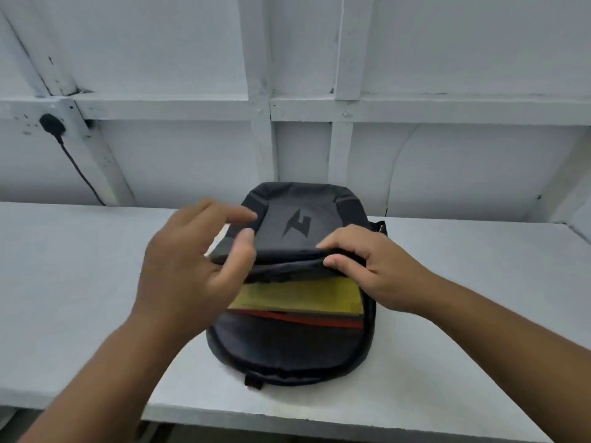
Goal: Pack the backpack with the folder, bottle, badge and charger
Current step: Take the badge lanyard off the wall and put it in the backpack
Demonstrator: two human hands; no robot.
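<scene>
A dark grey backpack [297, 225] lies flat on the white table [80, 266], its main compartment unzipped toward me. Inside, a yellow folder [297, 298] rests on a red one [319, 319]. My right hand [377, 270] pinches the edge of the backpack's front flap at the right and lifts it. Over the flap's left edge hovers my left hand [195, 263], fingers spread, thumb touching the fabric. The bottle, badge and charger are out of sight.
A white panelled wall [447, 161] rises right behind the table. A black plug [51, 124] with a cable sits in a wall socket at the far left. The table's front edge [287, 420] runs just below the backpack.
</scene>
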